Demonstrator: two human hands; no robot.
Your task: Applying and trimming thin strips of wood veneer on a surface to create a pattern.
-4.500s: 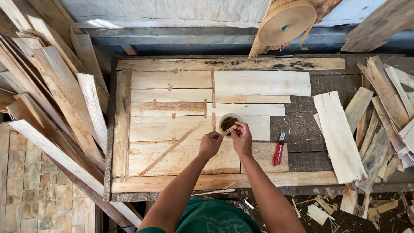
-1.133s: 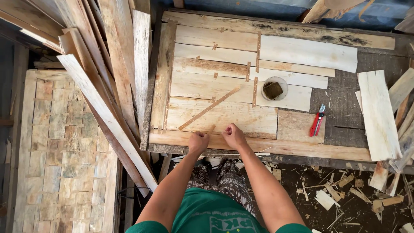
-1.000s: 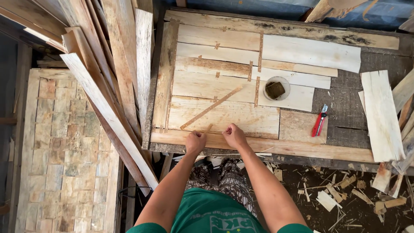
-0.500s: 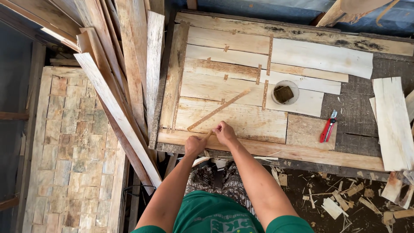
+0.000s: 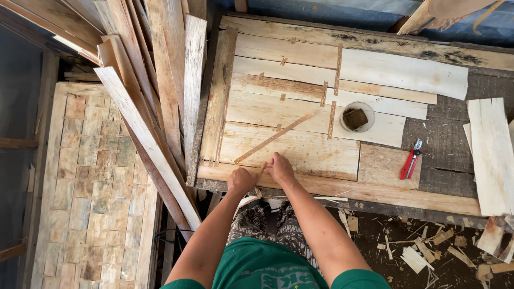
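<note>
While the veneer sheets [image 5: 292, 152] are lying flat on the counter [image 5: 342, 188], a short strip of brown tape [image 5: 261, 169] is being pinched between the left hand [image 5: 242, 180] and the right hand [image 5: 280, 168] at the near edge of the sheets, both hands being closed on it with fingertips together. A longer diagonal tape strip [image 5: 273, 138] is being shown just beyond the hands, and a small white cup [image 5: 356, 116] and a red cutter [image 5: 410, 160] are being left well apart to the right.
</note>
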